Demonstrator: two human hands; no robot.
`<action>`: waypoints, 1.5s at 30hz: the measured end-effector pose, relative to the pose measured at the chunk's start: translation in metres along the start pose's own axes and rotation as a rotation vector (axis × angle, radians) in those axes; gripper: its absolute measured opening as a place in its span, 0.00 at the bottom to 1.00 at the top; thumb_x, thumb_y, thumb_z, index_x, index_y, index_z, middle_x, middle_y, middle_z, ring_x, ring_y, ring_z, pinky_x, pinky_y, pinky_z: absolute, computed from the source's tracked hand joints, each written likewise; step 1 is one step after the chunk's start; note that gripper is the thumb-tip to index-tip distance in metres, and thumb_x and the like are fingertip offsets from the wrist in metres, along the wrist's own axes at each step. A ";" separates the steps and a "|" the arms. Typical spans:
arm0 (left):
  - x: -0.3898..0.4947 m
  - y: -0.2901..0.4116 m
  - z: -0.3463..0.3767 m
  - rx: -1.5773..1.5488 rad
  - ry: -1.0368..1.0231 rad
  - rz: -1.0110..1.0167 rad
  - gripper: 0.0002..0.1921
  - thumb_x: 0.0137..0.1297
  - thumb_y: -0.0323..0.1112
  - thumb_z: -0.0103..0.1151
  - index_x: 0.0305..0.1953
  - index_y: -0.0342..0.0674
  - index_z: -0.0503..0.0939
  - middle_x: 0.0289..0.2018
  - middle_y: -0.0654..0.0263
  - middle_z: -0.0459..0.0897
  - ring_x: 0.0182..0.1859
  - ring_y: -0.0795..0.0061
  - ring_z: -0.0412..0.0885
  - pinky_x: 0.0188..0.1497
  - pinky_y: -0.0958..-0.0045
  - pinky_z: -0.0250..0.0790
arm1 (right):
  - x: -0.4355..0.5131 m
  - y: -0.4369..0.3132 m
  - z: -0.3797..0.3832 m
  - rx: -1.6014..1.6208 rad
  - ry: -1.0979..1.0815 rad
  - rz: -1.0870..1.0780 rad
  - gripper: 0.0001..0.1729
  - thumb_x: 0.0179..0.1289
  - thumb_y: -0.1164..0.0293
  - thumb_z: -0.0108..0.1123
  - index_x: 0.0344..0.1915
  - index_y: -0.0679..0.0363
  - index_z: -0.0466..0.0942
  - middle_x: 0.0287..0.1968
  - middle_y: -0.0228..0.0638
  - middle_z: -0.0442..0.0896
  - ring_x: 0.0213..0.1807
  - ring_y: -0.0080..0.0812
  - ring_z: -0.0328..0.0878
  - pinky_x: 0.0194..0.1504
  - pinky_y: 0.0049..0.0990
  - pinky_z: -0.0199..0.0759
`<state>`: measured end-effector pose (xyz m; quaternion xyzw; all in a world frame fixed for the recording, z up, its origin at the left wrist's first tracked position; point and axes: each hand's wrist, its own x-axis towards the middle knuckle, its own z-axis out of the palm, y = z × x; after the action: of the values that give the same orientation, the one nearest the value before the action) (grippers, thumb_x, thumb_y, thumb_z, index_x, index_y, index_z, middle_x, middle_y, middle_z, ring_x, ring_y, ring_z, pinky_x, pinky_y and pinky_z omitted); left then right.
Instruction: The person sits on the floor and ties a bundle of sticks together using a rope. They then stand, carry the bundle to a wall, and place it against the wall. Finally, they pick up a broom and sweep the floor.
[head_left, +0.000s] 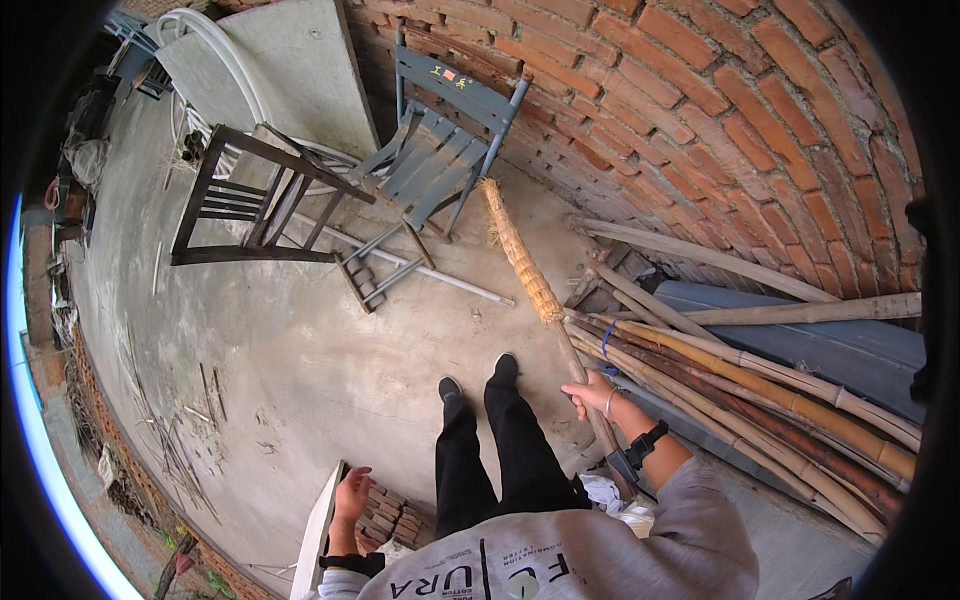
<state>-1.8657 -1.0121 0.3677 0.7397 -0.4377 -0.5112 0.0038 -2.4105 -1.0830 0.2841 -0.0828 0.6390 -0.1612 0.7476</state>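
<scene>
My right hand (592, 396) is closed around the wooden handle of a straw broom (525, 270). The broom's bound straw part points up and away, its tip near the blue slatted folding chair (442, 157). The lower end of the handle runs past my wrist toward white plastic bags (611, 495). My left hand (352, 495) is low at the left, fingers slightly curled with nothing seen in them. It is beside the edge of a pale board (316, 532) and above stacked bricks (394, 517); whether it touches the board I cannot tell.
A dark wooden chair (255, 202) lies tipped by the blue chair, with a metal pole (450, 281) on the concrete floor. Bundled bamboo poles (735, 382) lie at the right under a brick wall (660, 105). A grey slab (292, 67) and white hose (232, 60) stand behind. Twigs (180, 457) litter the left.
</scene>
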 end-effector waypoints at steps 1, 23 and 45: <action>-0.004 -0.003 0.003 -0.033 0.006 0.002 0.13 0.69 0.32 0.49 0.50 0.35 0.76 0.33 0.59 0.86 0.38 0.71 0.85 0.43 0.73 0.75 | 0.001 -0.004 0.005 -0.151 0.136 0.016 0.22 0.56 0.68 0.65 0.46 0.63 0.65 0.23 0.37 0.75 0.15 0.29 0.72 0.14 0.30 0.67; -0.019 -0.004 0.035 -0.046 0.017 -0.028 0.14 0.69 0.34 0.48 0.51 0.37 0.77 0.34 0.59 0.86 0.38 0.69 0.85 0.43 0.71 0.75 | 0.039 -0.014 -0.019 -0.967 0.292 0.233 0.12 0.59 0.77 0.52 0.37 0.78 0.76 0.22 0.49 0.81 0.19 0.38 0.80 0.21 0.35 0.74; -0.155 -0.279 0.068 -0.050 0.112 -0.039 0.13 0.67 0.36 0.51 0.48 0.38 0.78 0.33 0.56 0.86 0.39 0.62 0.85 0.45 0.67 0.74 | -0.106 0.298 0.078 -0.583 0.002 0.281 0.15 0.52 0.77 0.64 0.38 0.70 0.70 0.15 0.37 0.72 0.11 0.29 0.68 0.13 0.30 0.65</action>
<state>-1.7522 -0.7090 0.3252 0.7752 -0.4096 -0.4795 0.0368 -2.3073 -0.7743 0.2972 -0.2044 0.6641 0.1336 0.7066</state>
